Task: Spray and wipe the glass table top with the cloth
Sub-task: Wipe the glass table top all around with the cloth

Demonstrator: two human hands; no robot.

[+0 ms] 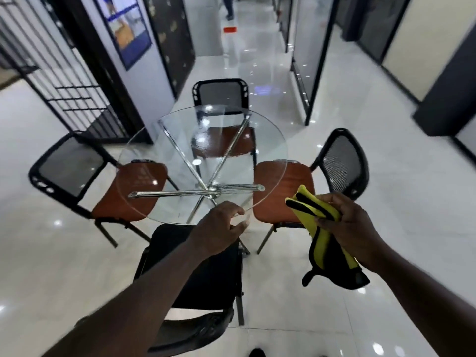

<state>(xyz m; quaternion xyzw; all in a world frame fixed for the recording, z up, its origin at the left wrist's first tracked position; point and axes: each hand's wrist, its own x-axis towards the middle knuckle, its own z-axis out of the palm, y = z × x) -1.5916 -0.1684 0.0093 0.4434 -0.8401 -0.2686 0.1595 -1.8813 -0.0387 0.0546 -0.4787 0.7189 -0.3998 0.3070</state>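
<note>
A round glass table top [270, 140] rests on crossed chrome legs [206, 188] in the middle of the view. My left hand [219, 228] hovers at the table's near edge, fingers curled around a small clear object [242, 222] that is too blurred to identify. Off the table's right side, over the right chair, my right hand [347, 222] grips a bunched yellow cloth [315, 215] with black trim. Part of the cloth hangs down below the hand.
Chairs with black mesh backs ring the table: one far [221, 95], one left with an orange seat [69, 166], one right [340, 163], and a black one [195, 269] right in front of me. A glossy white tiled corridor runs ahead between dark partitions.
</note>
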